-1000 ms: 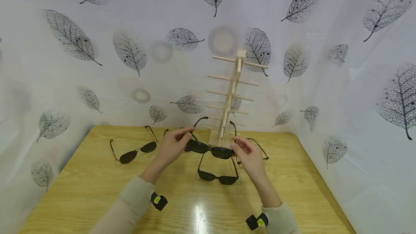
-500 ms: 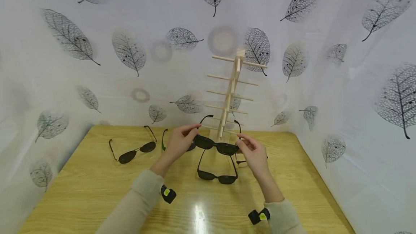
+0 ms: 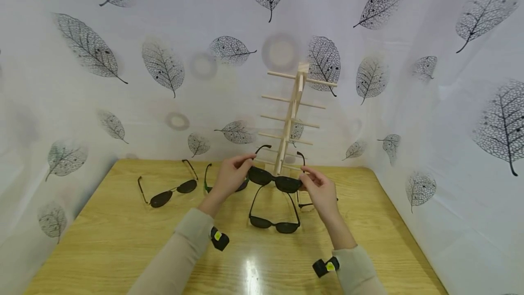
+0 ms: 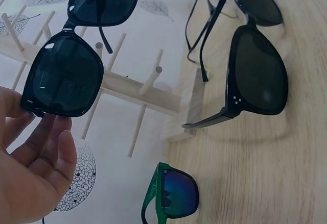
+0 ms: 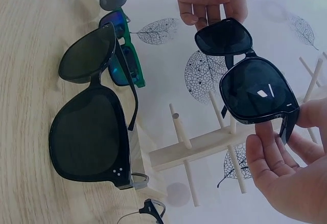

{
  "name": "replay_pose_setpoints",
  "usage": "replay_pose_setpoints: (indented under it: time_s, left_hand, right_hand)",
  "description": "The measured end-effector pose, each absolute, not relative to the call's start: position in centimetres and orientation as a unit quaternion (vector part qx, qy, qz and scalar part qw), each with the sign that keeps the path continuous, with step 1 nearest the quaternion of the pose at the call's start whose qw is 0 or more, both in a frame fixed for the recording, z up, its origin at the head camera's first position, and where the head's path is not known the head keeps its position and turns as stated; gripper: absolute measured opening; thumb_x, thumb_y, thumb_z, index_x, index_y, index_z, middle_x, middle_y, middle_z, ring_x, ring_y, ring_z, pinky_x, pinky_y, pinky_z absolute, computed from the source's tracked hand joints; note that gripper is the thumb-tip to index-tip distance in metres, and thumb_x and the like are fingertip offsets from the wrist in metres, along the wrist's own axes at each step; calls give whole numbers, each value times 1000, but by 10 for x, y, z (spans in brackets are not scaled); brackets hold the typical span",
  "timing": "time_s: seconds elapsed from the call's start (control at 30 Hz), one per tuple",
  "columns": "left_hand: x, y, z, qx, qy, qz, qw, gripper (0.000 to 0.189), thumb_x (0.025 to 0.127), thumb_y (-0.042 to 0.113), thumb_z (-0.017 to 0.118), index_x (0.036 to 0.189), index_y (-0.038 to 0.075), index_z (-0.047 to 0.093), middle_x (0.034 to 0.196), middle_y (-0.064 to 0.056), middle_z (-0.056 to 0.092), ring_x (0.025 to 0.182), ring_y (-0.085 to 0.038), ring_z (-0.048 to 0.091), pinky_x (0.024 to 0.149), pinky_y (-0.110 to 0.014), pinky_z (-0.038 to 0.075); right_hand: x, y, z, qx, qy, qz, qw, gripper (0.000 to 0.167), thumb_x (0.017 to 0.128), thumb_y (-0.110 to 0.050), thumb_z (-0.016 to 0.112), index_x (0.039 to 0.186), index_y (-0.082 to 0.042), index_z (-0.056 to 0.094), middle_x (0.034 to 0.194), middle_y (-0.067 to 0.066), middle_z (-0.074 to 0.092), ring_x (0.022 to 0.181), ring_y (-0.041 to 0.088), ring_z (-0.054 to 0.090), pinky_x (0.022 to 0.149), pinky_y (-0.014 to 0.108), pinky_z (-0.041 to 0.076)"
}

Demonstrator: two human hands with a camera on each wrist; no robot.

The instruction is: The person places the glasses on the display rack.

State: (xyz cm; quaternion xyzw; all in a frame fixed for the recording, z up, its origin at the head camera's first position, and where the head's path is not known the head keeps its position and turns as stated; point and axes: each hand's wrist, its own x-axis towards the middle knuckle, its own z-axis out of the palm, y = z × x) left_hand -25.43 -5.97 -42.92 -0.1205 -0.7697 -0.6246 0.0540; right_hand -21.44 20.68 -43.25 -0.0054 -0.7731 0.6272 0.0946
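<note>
Both hands hold one pair of black sunglasses (image 3: 274, 179) in the air, lenses toward me and temples stretched toward the rack. My left hand (image 3: 231, 175) pinches the left hinge end, and my right hand (image 3: 321, 192) pinches the right one. Behind the sunglasses stands a wooden display rack (image 3: 291, 113) with several rows of pegs; the lowest pegs are close to the temple tips. In the left wrist view, fingers and thumb grip a corner of the sunglasses (image 4: 64, 76). The right wrist view shows the other corner of the sunglasses (image 5: 260, 91) between thumb and fingers.
On the wooden table (image 3: 196, 258) lie another black pair of sunglasses (image 3: 274, 225) just below the hands, aviator sunglasses (image 3: 173, 192) at left, green-framed sunglasses (image 5: 134, 63) partly behind the left hand, and thin-framed glasses (image 3: 306, 205) near the right hand. A leaf-print curtain (image 3: 229, 3) surrounds the table.
Both hands have moved the held sunglasses up and to the right, closer to the rack's lower pegs. The green-framed sunglasses have come more into sight. The other pairs on the table have stayed put.
</note>
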Motion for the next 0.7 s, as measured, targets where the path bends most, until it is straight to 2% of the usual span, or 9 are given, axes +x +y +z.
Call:
replay_pose_setpoints:
  time_s: [0.13, 0.37, 0.57, 0.7]
  left_hand:
    - [-257, -57, -429, -115, -773, -621, 54, 31, 109, 16, 58, 135, 11, 73, 108, -16, 77, 50, -9, 36, 50, -24, 32]
    - [-262, -52, -430, -114, -775, -618, 68, 30, 108, 15, 59, 133, 7, 74, 107, -16, 76, 69, -12, 59, 61, -23, 47]
    - [-265, -47, -431, -101, -772, -624, 65, 30, 108, 14, 59, 133, 7, 74, 82, -15, 69, 60, -10, 50, 55, -24, 41]
    - [-268, -44, -431, -91, -769, -630, 63, 31, 108, 15, 58, 133, 7, 74, 77, -12, 67, 58, -10, 48, 54, -24, 39]
  right_hand:
    - [-219, 208, -433, -9, -771, 630, 94, 32, 103, -16, 69, 133, -5, 71, 89, -8, 72, 77, 15, 72, 80, 31, 63]
    - [-227, 210, -434, -19, -764, 638, 97, 31, 104, -15, 68, 133, -5, 72, 90, -8, 72, 75, 10, 70, 79, 29, 63]
    - [-231, 210, -435, -28, -757, 646, 94, 32, 105, -16, 67, 134, -3, 71, 93, -7, 73, 76, 7, 70, 79, 27, 63]
    - [-234, 210, -437, -33, -753, 650, 96, 31, 105, -15, 66, 133, -4, 71, 93, -6, 72, 75, 7, 69, 77, 25, 62]
